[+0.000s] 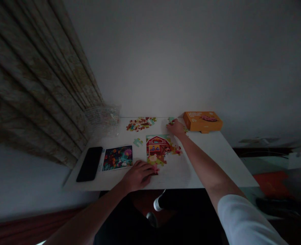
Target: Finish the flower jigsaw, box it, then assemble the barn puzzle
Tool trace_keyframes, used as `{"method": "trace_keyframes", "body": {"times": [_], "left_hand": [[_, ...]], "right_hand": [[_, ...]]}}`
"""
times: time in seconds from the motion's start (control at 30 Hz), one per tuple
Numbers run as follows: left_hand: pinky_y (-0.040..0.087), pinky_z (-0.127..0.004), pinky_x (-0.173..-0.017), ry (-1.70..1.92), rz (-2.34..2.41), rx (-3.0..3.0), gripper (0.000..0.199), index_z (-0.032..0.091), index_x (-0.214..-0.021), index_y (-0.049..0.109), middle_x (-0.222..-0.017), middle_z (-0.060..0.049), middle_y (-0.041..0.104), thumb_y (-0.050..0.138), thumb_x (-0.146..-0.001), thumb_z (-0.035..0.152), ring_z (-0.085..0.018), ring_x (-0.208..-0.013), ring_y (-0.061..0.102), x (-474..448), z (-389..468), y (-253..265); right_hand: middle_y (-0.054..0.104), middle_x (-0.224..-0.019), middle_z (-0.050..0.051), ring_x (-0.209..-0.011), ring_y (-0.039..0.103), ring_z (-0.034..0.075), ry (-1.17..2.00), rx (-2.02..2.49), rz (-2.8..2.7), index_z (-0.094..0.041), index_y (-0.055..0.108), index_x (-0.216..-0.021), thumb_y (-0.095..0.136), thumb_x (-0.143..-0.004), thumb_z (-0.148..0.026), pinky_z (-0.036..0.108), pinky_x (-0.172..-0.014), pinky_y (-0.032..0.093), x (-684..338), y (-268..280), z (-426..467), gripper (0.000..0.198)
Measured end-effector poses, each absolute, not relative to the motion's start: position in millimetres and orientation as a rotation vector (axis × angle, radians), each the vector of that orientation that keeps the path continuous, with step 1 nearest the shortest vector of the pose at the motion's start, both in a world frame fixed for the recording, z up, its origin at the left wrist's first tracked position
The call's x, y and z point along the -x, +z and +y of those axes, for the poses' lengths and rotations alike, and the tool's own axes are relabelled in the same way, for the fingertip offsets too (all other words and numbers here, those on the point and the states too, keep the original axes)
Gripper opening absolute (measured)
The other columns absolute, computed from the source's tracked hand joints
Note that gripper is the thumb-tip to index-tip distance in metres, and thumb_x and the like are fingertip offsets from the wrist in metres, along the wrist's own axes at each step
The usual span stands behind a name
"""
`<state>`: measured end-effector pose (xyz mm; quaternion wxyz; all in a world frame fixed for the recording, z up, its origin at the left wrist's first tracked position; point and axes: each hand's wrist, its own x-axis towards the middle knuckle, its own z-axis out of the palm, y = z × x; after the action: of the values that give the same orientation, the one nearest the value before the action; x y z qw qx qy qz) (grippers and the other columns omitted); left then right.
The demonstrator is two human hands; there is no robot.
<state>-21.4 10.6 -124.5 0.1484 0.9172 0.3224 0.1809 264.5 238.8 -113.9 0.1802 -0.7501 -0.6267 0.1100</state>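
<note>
A partly assembled jigsaw puzzle (156,149) of a red barn lies on the white table (206,160). At its lower left corner rests my left hand (138,174), fingers stretched out and apart from the thumb, the tips touching the edge by a pink piece (155,168). Farther back on the right, my right hand (176,128) reaches down into a small group of loose puzzle pieces (171,119). Its fingers are drawn together at a piece, mostly hidden by the hand. A light green joined piece (137,142) lies left of the barn.
A heap of loose pieces (141,124) lies at the back. An orange box (203,121) stands at the back right, bubble wrap (103,119) at the back left. A picture card (117,157) and a black phone (89,164) lie on the left, near the curtain (45,68).
</note>
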Motion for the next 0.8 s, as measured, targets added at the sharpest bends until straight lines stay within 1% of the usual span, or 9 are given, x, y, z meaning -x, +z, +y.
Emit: {"method": "trace_keyframes", "body": {"times": [0.1,0.17,0.23,0.3,0.4,0.5,0.6,0.67,0.8], "left_hand": [[0.045,-0.042,-0.105,0.543,0.917,-2.635,0.036,0.029,-0.125,0.071,-0.128,-0.003,0.073,0.057,-0.094,0.017,-0.022,-0.116,0.064,21.1,10.5,-124.1],[0.046,-0.043,-0.104,0.553,0.92,-2.635,0.038,0.03,-0.126,0.071,-0.128,-0.003,0.073,0.056,-0.094,0.015,-0.023,-0.117,0.064,20.5,10.2,-124.3],[0.046,-0.044,-0.104,0.557,0.919,-2.645,0.041,0.03,-0.129,0.07,-0.129,-0.004,0.073,0.055,-0.094,0.015,-0.023,-0.118,0.064,19.9,9.9,-125.1],[0.047,-0.045,-0.105,0.56,0.926,-2.664,0.044,0.03,-0.134,0.067,-0.131,-0.005,0.071,0.056,-0.094,0.016,-0.024,-0.121,0.063,19.4,9.6,-126.1],[0.046,-0.047,-0.108,0.543,0.956,-2.69,0.049,0.028,-0.142,0.061,-0.138,-0.008,0.067,0.058,-0.093,0.019,-0.026,-0.125,0.061,18.9,9.4,-127.1],[0.043,-0.047,-0.113,0.518,0.952,-2.696,0.051,0.027,-0.146,0.056,-0.144,-0.009,0.063,0.058,-0.096,0.022,-0.026,-0.132,0.058,18.8,9.6,-128.0],[0.038,-0.051,-0.119,0.485,0.93,-2.705,0.05,0.027,-0.148,0.054,-0.148,-0.009,0.06,0.055,-0.099,0.025,-0.026,-0.14,0.053,19.1,10.2,-129.9],[0.036,-0.053,-0.12,0.466,0.927,-2.712,0.048,0.027,-0.148,0.054,-0.149,-0.009,0.06,0.054,-0.1,0.025,-0.026,-0.142,0.051,19.4,10.8,-131.7],[0.037,-0.053,-0.12,0.463,0.929,-2.718,0.046,0.028,-0.146,0.056,-0.149,-0.009,0.06,0.053,-0.1,0.026,-0.025,-0.142,0.051,19.4,11.9,-134.3]], "right_hand": [[0.075,-0.108,0.013,-0.1,0.07,0.025,0.41,2.002,-1.757,-0.015,0.058,-0.123,0.068,-0.087,-0.03,0.031,-0.083,0.05,-277.1,-110.6,212.9,0.04],[0.075,-0.106,0.01,-0.096,0.07,0.023,0.482,1.859,-1.752,-0.016,0.06,-0.12,0.07,-0.085,-0.028,0.031,-0.083,0.051,-284.7,-110.1,188.3,0.039],[0.075,-0.105,0.009,-0.096,0.07,0.022,0.538,1.733,-1.748,-0.017,0.062,-0.113,0.07,-0.083,-0.027,0.032,-0.085,0.051,-288.9,-111.5,157.6,0.033],[0.075,-0.104,0.008,-0.096,0.07,0.022,0.601,1.619,-1.765,-0.019,0.064,-0.104,0.069,-0.083,-0.027,0.033,-0.084,0.052,-288.3,-115.4,121.9,0.023],[0.076,-0.106,0.005,-0.096,0.071,0.02,0.744,1.418,-1.782,-0.023,0.062,-0.106,0.066,-0.086,-0.027,0.033,-0.086,0.054,-278.7,-125.9,67.2,0.02],[0.076,-0.105,0.004,-0.1,0.071,0.02,0.715,1.282,-1.845,-0.025,0.063,-0.101,0.068,-0.083,-0.018,0.036,-0.093,0.054,-265.2,-138.3,24.7,0.02],[0.075,-0.107,0.004,-0.105,0.07,0.021,0.674,1.183,-1.916,-0.026,0.067,-0.094,0.071,-0.081,-0.013,0.039,-0.098,0.052,-255.4,-145.4,3.7,0.018],[0.075,-0.11,0.003,-0.109,0.069,0.021,0.665,1.155,-1.955,-0.027,0.072,-0.095,0.073,-0.08,-0.011,0.039,-0.101,0.052,-252.4,-146.1,-0.3,0.021],[0.075,-0.116,0.002,-0.113,0.069,0.02,0.637,1.143,-2.048,-0.029,0.076,-0.1,0.074,-0.082,-0.01,0.04,-0.103,0.05,-250.9,-142.0,-0.4,0.027]]}}
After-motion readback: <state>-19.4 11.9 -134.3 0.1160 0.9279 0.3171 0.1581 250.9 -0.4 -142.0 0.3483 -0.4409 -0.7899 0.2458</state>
